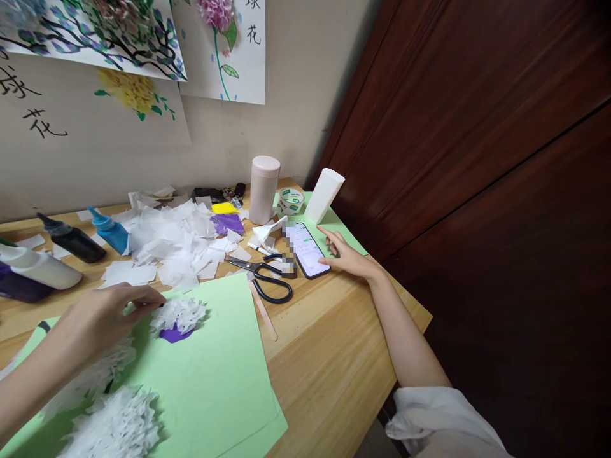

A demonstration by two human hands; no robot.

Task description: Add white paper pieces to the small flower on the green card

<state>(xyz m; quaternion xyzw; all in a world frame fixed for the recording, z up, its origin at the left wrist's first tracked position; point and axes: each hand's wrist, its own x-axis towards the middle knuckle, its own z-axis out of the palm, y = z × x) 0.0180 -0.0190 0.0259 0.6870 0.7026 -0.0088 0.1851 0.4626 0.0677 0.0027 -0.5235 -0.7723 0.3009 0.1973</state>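
Your left hand [119, 310] has its fingertips bunched at the upper left side of the white paper flower [185, 312]; I cannot tell whether they pinch it. That flower sits with purple paper [175, 334] toward the far edge of the green sheet [224, 362], while 2 more white blooms [117, 425] lie at the sheet's near left corner. Your right hand [349, 256] is open, index finger extended and thumb at the lit phone [309, 249], near the table's [329, 356] right edge. Scissors [265, 278] and 1 wooden stick [264, 312] lie by the sheet's far right corner.
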